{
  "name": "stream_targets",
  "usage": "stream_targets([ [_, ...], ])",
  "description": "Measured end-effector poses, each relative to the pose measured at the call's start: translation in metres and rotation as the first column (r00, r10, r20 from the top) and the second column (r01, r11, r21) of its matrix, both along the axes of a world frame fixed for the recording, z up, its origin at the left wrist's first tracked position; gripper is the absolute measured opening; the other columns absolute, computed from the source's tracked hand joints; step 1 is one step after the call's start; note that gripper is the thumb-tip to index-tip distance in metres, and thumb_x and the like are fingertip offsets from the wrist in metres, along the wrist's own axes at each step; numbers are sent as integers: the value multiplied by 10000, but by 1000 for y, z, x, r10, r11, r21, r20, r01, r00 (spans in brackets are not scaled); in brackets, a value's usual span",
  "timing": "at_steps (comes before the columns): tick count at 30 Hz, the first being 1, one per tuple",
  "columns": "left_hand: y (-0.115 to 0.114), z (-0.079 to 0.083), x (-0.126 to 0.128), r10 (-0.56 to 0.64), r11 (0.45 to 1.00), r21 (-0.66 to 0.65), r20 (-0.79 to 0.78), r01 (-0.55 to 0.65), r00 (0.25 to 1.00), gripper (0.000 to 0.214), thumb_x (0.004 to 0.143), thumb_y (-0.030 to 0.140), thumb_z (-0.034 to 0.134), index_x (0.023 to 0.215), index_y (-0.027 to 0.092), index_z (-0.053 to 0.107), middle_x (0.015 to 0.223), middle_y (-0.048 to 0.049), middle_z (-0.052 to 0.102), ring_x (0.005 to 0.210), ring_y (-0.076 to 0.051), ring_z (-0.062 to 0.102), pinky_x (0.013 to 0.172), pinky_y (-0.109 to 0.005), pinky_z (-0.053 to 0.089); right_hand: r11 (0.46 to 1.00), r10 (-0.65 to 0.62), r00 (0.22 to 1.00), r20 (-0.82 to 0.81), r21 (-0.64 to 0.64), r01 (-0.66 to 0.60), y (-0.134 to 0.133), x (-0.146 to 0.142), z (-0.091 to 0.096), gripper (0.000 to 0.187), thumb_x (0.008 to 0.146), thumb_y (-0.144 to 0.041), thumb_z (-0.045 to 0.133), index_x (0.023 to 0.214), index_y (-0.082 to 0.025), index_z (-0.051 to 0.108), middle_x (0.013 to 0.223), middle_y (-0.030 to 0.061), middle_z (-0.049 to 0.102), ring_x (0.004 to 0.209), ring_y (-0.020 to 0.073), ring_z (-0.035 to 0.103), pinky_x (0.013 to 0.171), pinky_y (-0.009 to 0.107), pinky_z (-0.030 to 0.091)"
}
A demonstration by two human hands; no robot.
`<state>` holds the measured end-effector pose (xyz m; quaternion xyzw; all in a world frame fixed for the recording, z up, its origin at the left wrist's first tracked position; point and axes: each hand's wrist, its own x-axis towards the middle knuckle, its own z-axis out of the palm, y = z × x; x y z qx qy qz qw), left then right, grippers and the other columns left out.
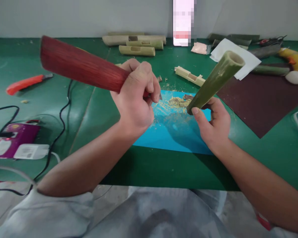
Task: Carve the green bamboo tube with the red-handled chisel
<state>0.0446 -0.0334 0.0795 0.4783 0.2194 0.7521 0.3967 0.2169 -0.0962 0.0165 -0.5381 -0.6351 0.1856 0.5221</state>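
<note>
My left hand (140,96) is closed around a tool with a thick red wooden handle (81,64). The handle sticks out to the upper left, and a small dark tip shows below my fingers; the rest of its working end is hidden. In my right hand (215,124) is a green bamboo tube (216,82), tilted with its open hollow end up and to the right. My thumb presses near its lower end. Beneath both hands lies a blue sheet (173,142) strewn with yellowish shavings (177,101) and bits of bark.
Several cut bamboo pieces (137,50) lie at the back, and another notched piece (189,76) sits nearer. An orange utility knife (27,83) and a purple power strip (31,132) with cables are on the left. At right are white paper (232,53) and a brown sheet (258,105).
</note>
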Motion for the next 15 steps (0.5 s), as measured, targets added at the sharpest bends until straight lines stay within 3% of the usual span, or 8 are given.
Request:
stream_targets([
  [4,-2,1,2,21,998,-51,-5,-21,1000,370,829,93,574,505,197,431,416,79,334,344,-49,366,417,-243,270,998,10,999,49,-56,-7,2,0,0,210,944,-435,643,1073,-270,657,965,29,740,863,213,672,819,412,553],
  [10,-1,1,-1,18,998,-52,-8,-18,1000,360,812,122,610,511,208,433,413,79,349,340,-64,369,437,-276,306,972,234,958,166,-73,-225,1,0,1,175,908,-390,684,1013,-250,672,923,20,713,851,200,652,787,374,534],
  [15,-3,4,0,32,997,-76,-27,-34,999,382,820,126,603,503,212,407,428,76,341,356,-62,372,445,-282,288,934,335,913,230,-206,-291,4,0,-8,187,916,-384,656,1033,-238,660,964,44,718,882,219,663,791,380,528],
])
